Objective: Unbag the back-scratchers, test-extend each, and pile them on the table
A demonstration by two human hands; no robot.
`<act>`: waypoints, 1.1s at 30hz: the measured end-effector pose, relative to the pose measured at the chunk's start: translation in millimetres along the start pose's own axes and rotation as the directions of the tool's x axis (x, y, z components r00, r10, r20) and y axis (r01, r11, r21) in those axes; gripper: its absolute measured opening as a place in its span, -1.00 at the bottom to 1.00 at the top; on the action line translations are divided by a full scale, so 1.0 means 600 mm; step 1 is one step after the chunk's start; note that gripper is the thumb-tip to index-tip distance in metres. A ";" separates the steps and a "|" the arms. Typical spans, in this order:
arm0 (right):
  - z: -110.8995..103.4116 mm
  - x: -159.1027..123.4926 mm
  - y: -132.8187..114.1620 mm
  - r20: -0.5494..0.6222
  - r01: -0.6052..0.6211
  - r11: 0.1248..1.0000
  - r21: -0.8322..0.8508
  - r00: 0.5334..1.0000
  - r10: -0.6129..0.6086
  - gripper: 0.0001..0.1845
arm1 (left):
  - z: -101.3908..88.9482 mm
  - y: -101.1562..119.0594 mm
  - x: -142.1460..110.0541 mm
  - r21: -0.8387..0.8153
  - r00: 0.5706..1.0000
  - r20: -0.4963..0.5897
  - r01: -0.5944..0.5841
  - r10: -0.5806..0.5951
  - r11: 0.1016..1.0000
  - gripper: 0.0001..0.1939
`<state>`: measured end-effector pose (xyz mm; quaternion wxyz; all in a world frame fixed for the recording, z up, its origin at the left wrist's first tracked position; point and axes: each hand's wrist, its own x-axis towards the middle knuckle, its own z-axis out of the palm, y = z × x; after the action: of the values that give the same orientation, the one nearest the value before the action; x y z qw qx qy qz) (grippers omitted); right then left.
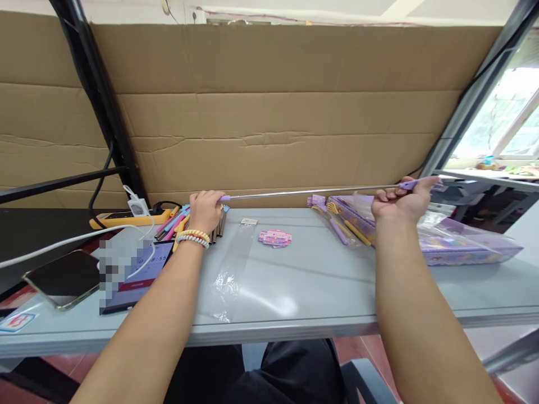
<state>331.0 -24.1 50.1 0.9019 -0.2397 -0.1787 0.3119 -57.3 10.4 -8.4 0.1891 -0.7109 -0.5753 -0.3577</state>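
Stretching one long back scratcher point(311, 192), both hands at work. Left hand point(205, 211) shut round its left purple end; right hand point(400, 201), palm up, fingers curled about the right purple end. Stick is held up over the back edge of the surface point(311, 292). Long axis left to right, almost parallel to that edge; cannot tell which end bears the claw.

Writing: "8:55" readable on the lit tablet point(145, 283), its leading digit blurred out. Print on the pink cards point(275, 238), the white bag label point(249, 221) and the sticker point(17, 322) at the surface's front left corner too small to read.

Counts: one tablet, one dark phone point(63, 278), both toward the left edge; one clear bag point(232, 264) reaching toward the front edge; two bagged scratchers point(342, 229), one purple, one yellow, just beside one purple box point(467, 252) near the right edge. Loose scratchers point(179, 221) bunched near the left hand overlap, uncountable.
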 end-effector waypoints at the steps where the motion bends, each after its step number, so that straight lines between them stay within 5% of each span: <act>1: -0.002 0.001 -0.001 -0.020 0.002 1.000 0.004 1.000 -0.002 -0.44 | -0.002 -0.004 -0.001 0.007 1.000 0.003 0.015 -0.015 1.000 -0.65; 7: -0.006 -0.001 0.007 0.003 -0.032 0.999 -0.002 0.999 0.032 -0.49 | -0.018 -0.010 -0.003 0.111 0.994 0.002 0.112 -0.113 0.987 -0.71; 12: -0.004 0.000 0.017 -0.031 0.001 1.000 -0.017 1.000 -0.001 -0.48 | -0.018 -0.007 -0.004 0.266 0.975 -0.062 0.221 -0.212 0.938 -0.51; 17: -0.005 0.004 0.026 -0.043 0.047 0.996 -0.078 0.998 -0.050 -0.50 | -0.011 -0.015 -0.004 0.277 0.973 -0.002 0.223 -0.232 0.935 -0.59; 22: 0.004 0.002 0.040 0.087 0.056 0.988 -0.141 0.995 -0.044 -0.47 | -0.027 -0.010 0.000 0.303 0.954 0.117 0.230 -0.276 0.925 -0.63; 28: 0.039 -0.058 0.094 0.244 -0.040 0.990 -0.133 0.967 0.072 -0.45 | -0.035 0.076 0.002 0.291 0.943 0.259 0.128 -0.207 0.948 -0.65; 31: 0.057 -0.125 0.143 0.401 -0.070 0.974 -0.214 0.903 0.153 -0.47 | -0.028 0.126 -0.006 0.241 0.954 0.266 0.074 -0.139 0.968 -0.63; 33: 0.063 -0.167 0.171 0.517 -0.090 0.950 -0.298 0.822 0.240 -0.48 | -0.023 0.143 -0.012 0.202 0.958 0.264 0.057 -0.111 0.978 -0.63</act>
<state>190.2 -6.0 8.2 0.7427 -0.2717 -0.4467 0.4184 19.7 -26.8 7.7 0.1600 -0.7066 -0.6577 -0.2062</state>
